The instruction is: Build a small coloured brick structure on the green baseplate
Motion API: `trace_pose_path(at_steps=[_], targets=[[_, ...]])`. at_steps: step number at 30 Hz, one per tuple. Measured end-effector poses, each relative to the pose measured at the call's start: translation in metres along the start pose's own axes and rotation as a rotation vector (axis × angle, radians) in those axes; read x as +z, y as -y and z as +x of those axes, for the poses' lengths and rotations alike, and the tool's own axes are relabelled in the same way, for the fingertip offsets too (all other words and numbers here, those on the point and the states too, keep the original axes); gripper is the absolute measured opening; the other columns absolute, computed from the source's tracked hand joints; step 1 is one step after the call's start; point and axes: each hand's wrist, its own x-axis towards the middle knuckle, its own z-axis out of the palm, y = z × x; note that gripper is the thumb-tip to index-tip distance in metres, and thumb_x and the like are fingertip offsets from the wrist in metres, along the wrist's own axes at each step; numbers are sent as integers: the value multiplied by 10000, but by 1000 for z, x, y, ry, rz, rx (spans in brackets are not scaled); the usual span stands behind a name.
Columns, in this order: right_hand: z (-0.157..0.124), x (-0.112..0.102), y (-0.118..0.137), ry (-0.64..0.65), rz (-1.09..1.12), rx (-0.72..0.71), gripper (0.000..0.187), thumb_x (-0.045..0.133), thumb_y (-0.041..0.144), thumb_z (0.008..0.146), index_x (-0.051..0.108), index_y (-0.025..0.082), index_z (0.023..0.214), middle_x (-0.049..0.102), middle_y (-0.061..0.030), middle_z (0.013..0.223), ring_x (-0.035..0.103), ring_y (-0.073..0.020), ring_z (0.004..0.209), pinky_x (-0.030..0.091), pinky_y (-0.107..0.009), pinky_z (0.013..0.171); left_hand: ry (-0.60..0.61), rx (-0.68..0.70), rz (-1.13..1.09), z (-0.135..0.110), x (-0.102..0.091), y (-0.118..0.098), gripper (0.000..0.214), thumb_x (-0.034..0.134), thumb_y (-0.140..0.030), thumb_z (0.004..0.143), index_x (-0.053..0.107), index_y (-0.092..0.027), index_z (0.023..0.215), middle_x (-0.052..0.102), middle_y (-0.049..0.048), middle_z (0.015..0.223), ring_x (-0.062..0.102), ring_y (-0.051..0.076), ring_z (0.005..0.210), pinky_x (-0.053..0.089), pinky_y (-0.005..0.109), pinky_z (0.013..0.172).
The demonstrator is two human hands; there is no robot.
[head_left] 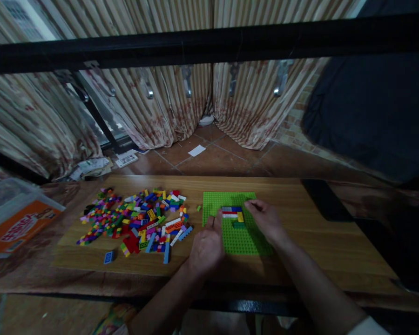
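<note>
A bright green baseplate (211, 200) lies on the wooden board. On it sits a small build of bricks: a blue row (236, 209) at the back, a white and red row (229, 214), a yellow brick (240, 217) and a dark green brick (238, 225). My left hand (206, 244) rests over the plate's left edge, fingers stretched towards the build's left end; it holds nothing that I can see. My right hand (265, 221) is just right of the build, thumb and finger pinched together; anything between them is hidden.
Loose coloured bricks (139, 223) lie heaped on the left of the wooden board (300, 246). A blue brick (108, 257) lies apart at the front. A clear tub with an orange label (21, 230) stands far left, a dark flat object (324, 200) at right. A black bar (209, 44) crosses above.
</note>
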Motion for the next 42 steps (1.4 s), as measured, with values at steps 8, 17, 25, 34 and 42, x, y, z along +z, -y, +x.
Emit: trace_pose_path(at_steps=[8,17,25,34,42], targets=[[-8,-12,16,-17,-67,-136,327,523,466,818,687,185,852,703,-59,828,623,-191,729,463,-320,699,-253,-74,-244,1,-39,34,417,422,-178,901,500,-181,1310,668,113,1068,652,219,928,519,350,823],[-23,-4,20,70,-269,-340,279,487,420,867,665,206,870,686,-56,889,638,-197,793,486,-332,758,-542,-234,-409,8,-78,83,315,508,-237,843,665,-144,1099,711,74,877,641,164,712,484,261,656],[-36,-2,19,33,-228,-471,278,527,461,874,674,225,888,708,-44,906,664,-201,835,506,-332,786,-1058,-405,-935,-14,-136,134,319,590,-258,724,691,-103,984,602,-6,645,455,61,466,330,178,445],[-137,50,49,207,-140,-470,184,532,381,893,675,269,921,708,-32,920,669,-195,861,527,-312,762,-1259,-335,-1276,-36,-158,149,211,642,-223,666,697,-123,844,561,-37,586,430,32,442,306,163,437],[-203,134,94,309,-76,-526,160,494,227,908,650,254,933,689,-20,874,652,-181,837,510,-292,743,-1354,-375,-1584,-76,-177,184,161,641,-153,699,682,-126,852,562,-39,617,443,19,462,336,149,463]])
